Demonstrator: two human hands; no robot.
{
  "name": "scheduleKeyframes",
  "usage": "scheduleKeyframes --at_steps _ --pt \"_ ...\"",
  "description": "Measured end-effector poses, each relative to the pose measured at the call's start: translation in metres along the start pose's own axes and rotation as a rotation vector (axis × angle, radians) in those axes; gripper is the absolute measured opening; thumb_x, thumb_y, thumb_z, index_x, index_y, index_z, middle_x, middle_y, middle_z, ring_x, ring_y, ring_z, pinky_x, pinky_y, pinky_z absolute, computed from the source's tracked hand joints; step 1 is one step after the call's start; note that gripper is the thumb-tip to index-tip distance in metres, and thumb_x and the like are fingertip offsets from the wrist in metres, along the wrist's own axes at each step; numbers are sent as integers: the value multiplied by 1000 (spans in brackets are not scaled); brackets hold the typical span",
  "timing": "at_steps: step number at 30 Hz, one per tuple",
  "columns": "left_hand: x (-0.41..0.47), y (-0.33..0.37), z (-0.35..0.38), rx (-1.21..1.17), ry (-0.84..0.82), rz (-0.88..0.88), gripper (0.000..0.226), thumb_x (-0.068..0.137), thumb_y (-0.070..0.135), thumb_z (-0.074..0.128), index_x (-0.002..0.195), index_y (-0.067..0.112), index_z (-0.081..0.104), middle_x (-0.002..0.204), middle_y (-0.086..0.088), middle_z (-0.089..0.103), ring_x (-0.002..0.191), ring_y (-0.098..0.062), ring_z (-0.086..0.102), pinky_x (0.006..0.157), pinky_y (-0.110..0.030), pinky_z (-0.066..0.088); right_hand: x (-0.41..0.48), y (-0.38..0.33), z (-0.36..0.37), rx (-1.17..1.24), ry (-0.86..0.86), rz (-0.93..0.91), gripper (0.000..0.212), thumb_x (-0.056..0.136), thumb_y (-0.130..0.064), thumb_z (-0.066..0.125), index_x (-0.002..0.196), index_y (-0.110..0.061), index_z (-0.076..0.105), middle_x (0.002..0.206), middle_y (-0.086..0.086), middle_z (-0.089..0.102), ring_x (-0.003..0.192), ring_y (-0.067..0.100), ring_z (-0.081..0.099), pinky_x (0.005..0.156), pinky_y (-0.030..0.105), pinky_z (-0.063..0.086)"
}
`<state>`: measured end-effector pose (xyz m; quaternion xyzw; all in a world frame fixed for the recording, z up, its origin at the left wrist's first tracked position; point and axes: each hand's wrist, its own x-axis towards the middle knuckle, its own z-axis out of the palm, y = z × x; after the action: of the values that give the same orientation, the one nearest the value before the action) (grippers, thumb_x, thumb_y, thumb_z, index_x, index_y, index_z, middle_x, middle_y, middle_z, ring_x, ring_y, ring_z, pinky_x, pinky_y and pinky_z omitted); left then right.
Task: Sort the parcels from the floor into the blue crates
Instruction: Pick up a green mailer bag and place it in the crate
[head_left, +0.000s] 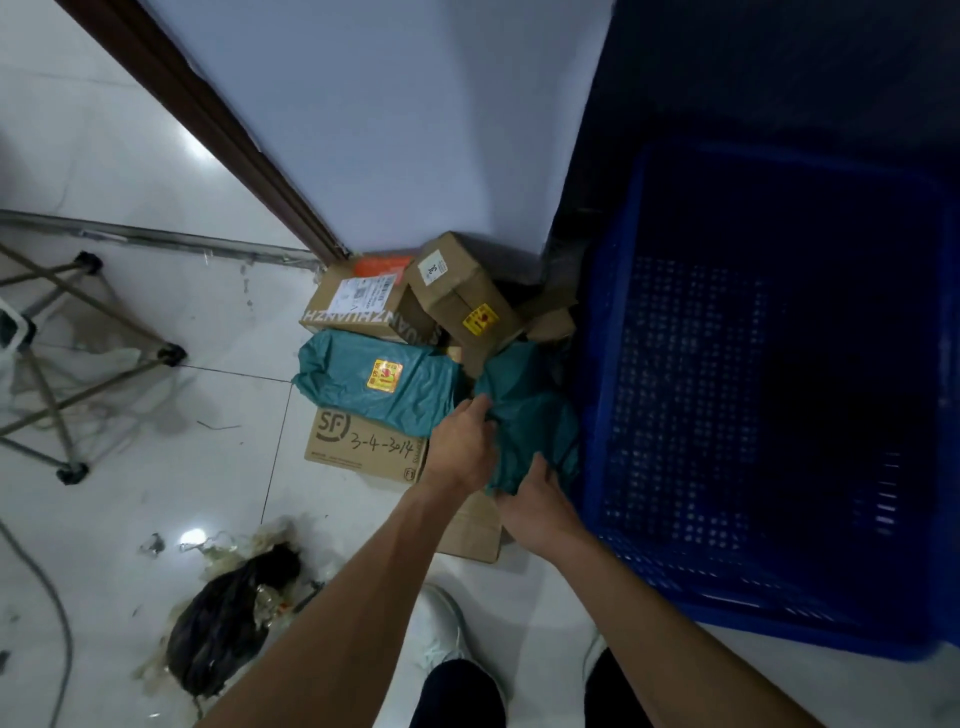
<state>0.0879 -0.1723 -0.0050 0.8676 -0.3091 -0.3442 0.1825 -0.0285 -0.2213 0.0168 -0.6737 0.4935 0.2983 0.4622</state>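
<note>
Left of the crate, left hand and right hand clutch a limp bag (slick film) that may slip.

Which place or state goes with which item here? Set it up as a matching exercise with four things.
Things:
1. SF box
2. dark teal bag
3. blue crate
4. black bag

Places or states:
A. on the floor, left of the white shoe
B. right of the parcel pile
C. gripped by the left hand and the right hand
D. under the lighter teal bag with a yellow sticker

Pairs: 1-D, 2-C, 3-B, 4-A.
</note>
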Motion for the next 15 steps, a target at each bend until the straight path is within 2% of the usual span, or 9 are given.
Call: scheduleKeyframes --at_steps 4,7,9,12,15 --pt "-19 33 -32 -45 -31 -38 13 101 16 43 104 7 52 105 -16 63 96 -36 59 84 -47 48 -36 -11 -20 -116 65 -51 87 94 -46 62 157 -13 12 151 14 27 132 34 43 102 39 41" --pt "-40 59 -57 -56 -53 -59 13 102 17 42 106 8 51 107 -15 62 96 -34 58 85 -46 48 -67 -13 -37 -256 184 -117 86 87 -52 68 150 -11 26 138 13 35 123 30 47 98 38 46" --pt "-56 78 -71 -67 -61 -74 13 103 18 42 105 9 50 106 -13 62 95 -32 58 83 -43 48 -88 -14 -48 -340 264 -166 87 84 -57 68 148 -12 29 137 11 37 123 27 46 100 36 45" --pt "-82 108 -92 -113 -50 -91 12 103 18 41 102 9 49 101 -10 60 90 -27 57 77 -37 45 -117 -15 -66 -405 302 -212 99 84 -62 66 154 -10 19 147 12 32 134 27 39 110 37 38" --pt "-106 136 -111 -174 -26 -117 14 104 19 41 105 10 51 105 -10 61 93 -26 59 85 -42 51 -145 -17 -83 -401 299 -226 108 84 -64 65 158 -8 10 153 13 29 139 28 35 114 37 34"
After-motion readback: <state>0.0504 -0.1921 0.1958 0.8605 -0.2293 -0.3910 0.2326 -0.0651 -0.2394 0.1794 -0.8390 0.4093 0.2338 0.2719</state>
